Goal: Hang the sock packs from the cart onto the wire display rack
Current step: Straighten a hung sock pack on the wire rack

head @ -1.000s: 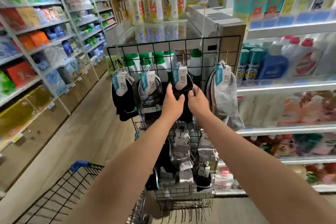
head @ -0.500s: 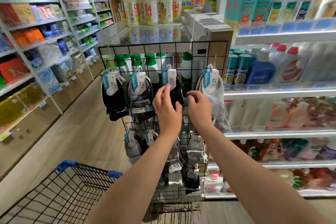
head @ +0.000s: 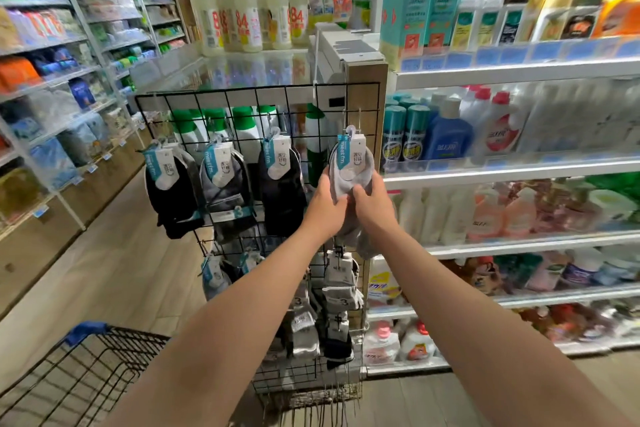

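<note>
A black wire display rack (head: 242, 97) stands ahead at the end of a shelf unit. Several sock packs hang along its upper row: a black pack (head: 169, 191), a grey pack (head: 225, 191), another black pack (head: 280, 194) and a light grey pack (head: 349, 166) at the right. My left hand (head: 327, 206) and my right hand (head: 372, 206) both grip the light grey pack from below, side by side. More sock packs (head: 337, 288) hang on the lower rows. The black wire cart (head: 79, 367) with a blue handle sits at the lower left.
Shelves of cleaning bottles (head: 485, 128) line the right side, close to the rack. Tall white bottles with red caps (head: 242, 10) stand on the counter behind the rack. A shelf wall of packaged goods (head: 52, 80) runs along the left, across a wooden-floored aisle (head: 114, 270).
Both hands left the third black pack and moved right onto the light grey pack at the rack's right end. The view swung down and left, showing more of the cart.
</note>
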Motion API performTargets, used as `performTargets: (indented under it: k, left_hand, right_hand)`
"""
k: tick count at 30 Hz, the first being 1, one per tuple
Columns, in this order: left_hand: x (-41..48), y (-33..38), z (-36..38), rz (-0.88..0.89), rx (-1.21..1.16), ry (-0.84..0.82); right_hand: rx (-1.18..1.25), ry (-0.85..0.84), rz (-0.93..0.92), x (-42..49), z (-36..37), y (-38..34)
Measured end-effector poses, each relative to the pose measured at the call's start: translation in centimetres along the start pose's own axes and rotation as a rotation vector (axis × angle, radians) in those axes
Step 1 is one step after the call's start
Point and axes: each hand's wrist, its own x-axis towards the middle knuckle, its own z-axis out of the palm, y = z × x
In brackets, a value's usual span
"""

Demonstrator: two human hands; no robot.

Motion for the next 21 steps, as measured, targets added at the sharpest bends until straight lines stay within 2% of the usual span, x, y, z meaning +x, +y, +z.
performTargets:
  k: [7, 13, 15, 19, 21]
  left_hand:
    - [0.6, -1.0, -1.2, 0.022, 0.008, 0.047]
    - [0.4, -1.3, -0.9, 0.031, -0.062, 0.108]
    - [0.1, -1.4, -1.2, 0.038, -0.061, 0.104]
    - [-1.5, -2.8, -2.8, 0.056, -0.043, 0.138]
    - [-2.9, -4.0, -4.4, 0.099, -0.099, 0.171]
  right_hand:
    - [0.079, 0.06, -0.072, -0.9, 1.3, 0.5]
    - [0.01, 0.055, -0.059, -0.7, 1.9, 0.5]
    - [-0.014, 0.123, -0.076, -0.6, 2.2, 0.3]
    - [-0.087, 0.375, -0.095, -2.3, 4.0, -0.3]
    - [-0.114, 0.427, -0.205, -3.7, 5.4, -1.1]
